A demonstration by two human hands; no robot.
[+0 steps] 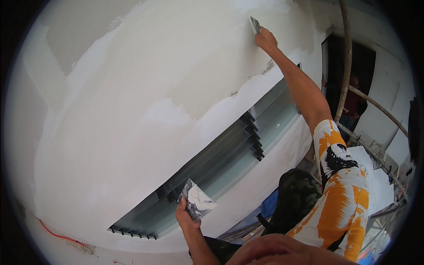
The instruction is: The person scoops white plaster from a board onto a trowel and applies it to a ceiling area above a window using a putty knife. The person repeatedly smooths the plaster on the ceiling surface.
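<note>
to spread the coat well, the right hand (267, 40) should probably keep its thin, flat grey metal scraper (255, 25) at a low angle with even pressure, feathering over the ragged patch edges on the smooth off-white wall (132, 97). its fingers curl together, pinching the scraper above the right end of the slatted glass louvre window (212, 159). the left hand (187, 220) grips the left edge of a smeared grey plate (194, 213) bearing lumpy white paste (199, 197) toward its right corner; whether its hidden fingers spread, i cannot tell.
</note>
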